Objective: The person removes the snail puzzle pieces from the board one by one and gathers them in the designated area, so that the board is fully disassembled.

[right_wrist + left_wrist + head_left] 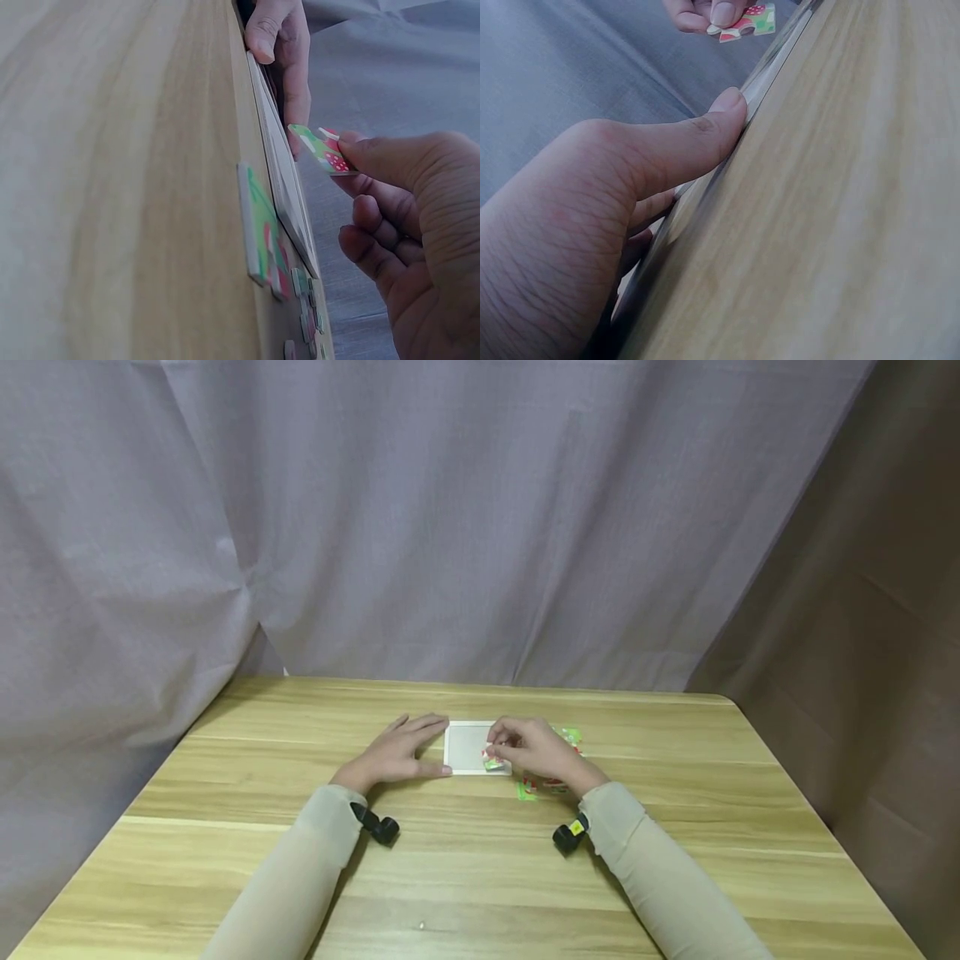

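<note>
A puzzle piece (319,148), green with red and a white-dotted red patch, is pinched between thumb and finger of my right hand (531,750). It hangs over the right part of a white-rimmed puzzle tray (467,752) with a grey inside. My left hand (401,752) lies at the tray's left side, fingers spread, with the thumb at the near left corner and fingertips at the far left corner. In the left wrist view the thumb (705,139) rests against the tray's edge.
Several loose puzzle pieces (527,790) lie on the wooden table (480,860) to the right of the tray, partly hidden under my right hand. A grey curtain (420,527) hangs behind the table's far edge. Black wrist cameras (385,830) sit on both sleeves.
</note>
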The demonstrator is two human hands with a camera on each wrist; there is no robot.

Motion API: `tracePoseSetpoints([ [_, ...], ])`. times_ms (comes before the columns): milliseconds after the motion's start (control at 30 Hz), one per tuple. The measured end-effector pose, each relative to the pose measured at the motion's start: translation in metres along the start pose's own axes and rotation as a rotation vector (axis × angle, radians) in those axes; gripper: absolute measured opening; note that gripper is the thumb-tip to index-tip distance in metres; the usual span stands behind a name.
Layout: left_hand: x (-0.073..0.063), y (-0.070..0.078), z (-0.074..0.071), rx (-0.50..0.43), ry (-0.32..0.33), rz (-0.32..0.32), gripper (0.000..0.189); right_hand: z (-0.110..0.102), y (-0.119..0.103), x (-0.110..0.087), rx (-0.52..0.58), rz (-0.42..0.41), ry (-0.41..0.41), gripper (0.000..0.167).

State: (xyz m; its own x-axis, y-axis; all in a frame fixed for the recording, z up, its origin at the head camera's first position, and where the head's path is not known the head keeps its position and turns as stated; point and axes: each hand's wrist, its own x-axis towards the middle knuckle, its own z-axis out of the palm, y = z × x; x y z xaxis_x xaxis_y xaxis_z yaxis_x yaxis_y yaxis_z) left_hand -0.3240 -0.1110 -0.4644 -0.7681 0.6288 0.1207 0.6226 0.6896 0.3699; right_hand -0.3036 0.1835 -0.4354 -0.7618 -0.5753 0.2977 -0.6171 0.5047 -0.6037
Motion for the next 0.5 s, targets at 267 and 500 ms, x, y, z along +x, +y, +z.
tracePoseSetpoints([
  [267, -0.001, -0.001, 0.001, 0.012, -0.005, 0.002, 0.1, -0.001, 0.006, -0.003, 0.015, 0.007, 0.031, 0.006],
  [500, -0.001, -0.001, 0.002, -0.002, 0.01, 0.016, 0.097, -0.015, 0.016, -0.023, 0.117, 0.111, 0.115, 0.013],
])
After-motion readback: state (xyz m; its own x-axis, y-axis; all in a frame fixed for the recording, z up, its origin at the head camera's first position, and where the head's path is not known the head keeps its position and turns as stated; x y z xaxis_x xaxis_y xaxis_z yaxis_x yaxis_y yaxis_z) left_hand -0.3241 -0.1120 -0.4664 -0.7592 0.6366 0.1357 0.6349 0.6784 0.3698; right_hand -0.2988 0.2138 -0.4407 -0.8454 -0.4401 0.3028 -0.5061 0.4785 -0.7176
